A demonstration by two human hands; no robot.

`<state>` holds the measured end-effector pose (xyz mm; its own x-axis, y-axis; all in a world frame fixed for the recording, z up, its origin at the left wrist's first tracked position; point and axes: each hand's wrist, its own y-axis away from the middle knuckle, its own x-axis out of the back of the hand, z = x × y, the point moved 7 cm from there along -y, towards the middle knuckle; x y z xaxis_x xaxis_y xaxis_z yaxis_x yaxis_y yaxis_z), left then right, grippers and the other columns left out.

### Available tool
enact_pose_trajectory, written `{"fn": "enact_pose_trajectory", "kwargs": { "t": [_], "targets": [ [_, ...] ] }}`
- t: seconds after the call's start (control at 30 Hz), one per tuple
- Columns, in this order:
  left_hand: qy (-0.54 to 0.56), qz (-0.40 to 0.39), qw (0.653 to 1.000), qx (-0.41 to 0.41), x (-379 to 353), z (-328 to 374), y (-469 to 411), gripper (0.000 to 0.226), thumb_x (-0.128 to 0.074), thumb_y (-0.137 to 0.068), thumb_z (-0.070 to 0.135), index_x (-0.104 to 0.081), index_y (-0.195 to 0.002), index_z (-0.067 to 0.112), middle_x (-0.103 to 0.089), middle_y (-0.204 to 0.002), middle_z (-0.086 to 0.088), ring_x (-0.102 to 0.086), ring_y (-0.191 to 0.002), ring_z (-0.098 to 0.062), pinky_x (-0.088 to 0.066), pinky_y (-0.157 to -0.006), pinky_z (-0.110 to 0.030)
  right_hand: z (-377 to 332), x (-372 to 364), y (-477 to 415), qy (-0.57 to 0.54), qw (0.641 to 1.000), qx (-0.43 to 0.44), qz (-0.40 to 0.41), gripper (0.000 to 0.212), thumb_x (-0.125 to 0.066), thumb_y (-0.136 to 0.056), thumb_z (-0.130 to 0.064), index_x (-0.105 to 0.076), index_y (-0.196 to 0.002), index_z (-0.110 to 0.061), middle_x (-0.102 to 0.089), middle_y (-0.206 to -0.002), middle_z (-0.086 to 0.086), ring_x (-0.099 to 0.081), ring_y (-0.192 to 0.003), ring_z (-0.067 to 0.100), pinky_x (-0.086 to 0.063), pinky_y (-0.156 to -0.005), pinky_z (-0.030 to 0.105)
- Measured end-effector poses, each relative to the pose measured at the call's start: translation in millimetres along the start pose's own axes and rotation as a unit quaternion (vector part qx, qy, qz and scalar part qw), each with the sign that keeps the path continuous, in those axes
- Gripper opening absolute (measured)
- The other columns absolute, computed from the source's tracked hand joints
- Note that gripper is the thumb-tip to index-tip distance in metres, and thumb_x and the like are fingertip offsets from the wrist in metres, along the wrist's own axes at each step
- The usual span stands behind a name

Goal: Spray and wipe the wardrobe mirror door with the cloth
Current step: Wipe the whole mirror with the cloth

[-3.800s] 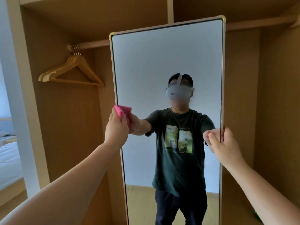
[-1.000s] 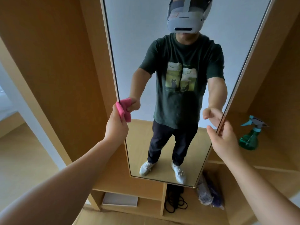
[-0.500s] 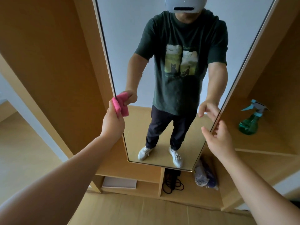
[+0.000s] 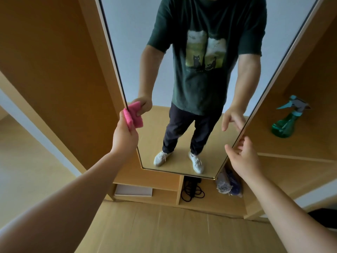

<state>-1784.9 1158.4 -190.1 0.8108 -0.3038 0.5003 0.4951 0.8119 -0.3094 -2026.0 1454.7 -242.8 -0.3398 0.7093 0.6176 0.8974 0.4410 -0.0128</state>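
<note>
The tall wardrobe mirror door (image 4: 127, 33) with a thin gold frame fills the middle and reflects me standing on a wood floor. My left hand (image 4: 125, 136) grips a folded pink cloth (image 4: 129, 117) and holds it against the mirror's left edge, low down. My right hand (image 4: 244, 157) is at the mirror's lower right edge with fingers loosely spread, just off the frame. A green spray bottle (image 4: 284, 123) with a teal trigger stands on the wardrobe shelf to the right, apart from both hands.
Below the mirror are open wooden compartments holding a white flat box (image 4: 134, 190), a coil of black cable (image 4: 191, 191) and a bundled bag (image 4: 228, 185). Wooden wardrobe panels (image 4: 60, 70) flank the mirror. Wood floor (image 4: 164, 227) lies in front.
The cloth has slid down the mirror's left edge from about chest height to near the bottom. My right hand moved down the right edge and loosened off the frame. The view tilted downward.
</note>
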Motion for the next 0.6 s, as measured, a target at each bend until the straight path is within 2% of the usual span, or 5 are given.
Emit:
{"fn": "enact_pose_trajectory", "kwargs": {
  "t": [0.1, 0.2, 0.37, 0.47, 0.6],
  "targets": [
    [0.005, -0.007, 1.0, 0.012, -4.4, -8.3, 3.6, 0.039, -0.039, -0.099, 0.009, -0.036, -0.136, 0.022, -0.063, -0.1, -0.001, -0.064, -0.078, -0.013, -0.048, -0.052, -0.019, 9.2, -5.9, 0.9, 0.007, 1.0, -0.005, 0.001, 0.083, -0.061, -0.091, -0.043, -0.018, -0.153, -0.009, -0.037, -0.152, 0.013, -0.041, -0.136, 0.027, -0.04, -0.108, 0.045],
    [0.013, -0.017, 0.999, 0.029, -8.1, -17.8, 6.6, 0.053, -0.044, -0.09, -0.003, -0.037, -0.135, 0.024, -0.064, -0.098, -0.003, -0.065, -0.082, -0.016, -0.056, -0.059, -0.027, 18.5, -13.7, 1.4, 0.001, 1.0, -0.013, -0.004, 0.082, -0.062, -0.09, -0.041, -0.019, -0.152, -0.01, -0.039, -0.15, 0.011, -0.044, -0.132, 0.024, -0.042, -0.098, 0.034],
    [0.002, -0.024, 0.999, 0.025, -13.7, -30.1, 11.3, 0.046, -0.041, -0.094, 0.002, -0.037, -0.135, 0.023, -0.065, -0.104, -0.003, -0.066, -0.087, -0.016, -0.059, -0.067, -0.036, 33.2, -26.5, 0.9, -0.001, 1.0, -0.024, -0.011, 0.077, -0.063, -0.091, -0.036, -0.023, -0.15, -0.009, -0.041, -0.147, 0.011, -0.046, -0.13, 0.024, -0.039, -0.091, 0.029],
    [-0.006, -0.027, 0.999, 0.037, -17.8, -39.2, 14.5, 0.047, -0.042, -0.095, 0.004, -0.036, -0.136, 0.024, -0.065, -0.101, -0.002, -0.066, -0.085, -0.017, -0.058, -0.063, -0.032, 41.5, -33.8, 0.5, -0.002, 0.999, -0.03, -0.019, 0.075, -0.063, -0.091, -0.035, -0.024, -0.149, -0.009, -0.04, -0.147, 0.011, -0.046, -0.13, 0.023, -0.039, -0.09, 0.029],
    [0.001, -0.036, 0.998, 0.049, -24.4, -49.6, 19.6, 0.045, -0.043, -0.094, 0.004, -0.037, -0.133, 0.027, -0.064, -0.096, -0.004, -0.065, -0.076, -0.02, -0.059, -0.062, -0.04, 51.7, -42.4, 0.6, 0.006, 0.999, -0.04, -0.023, 0.07, -0.063, -0.09, -0.034, -0.03, -0.146, -0.009, -0.045, -0.142, 0.01, -0.051, -0.122, 0.02, -0.041, -0.086, 0.025]
  ]
}}
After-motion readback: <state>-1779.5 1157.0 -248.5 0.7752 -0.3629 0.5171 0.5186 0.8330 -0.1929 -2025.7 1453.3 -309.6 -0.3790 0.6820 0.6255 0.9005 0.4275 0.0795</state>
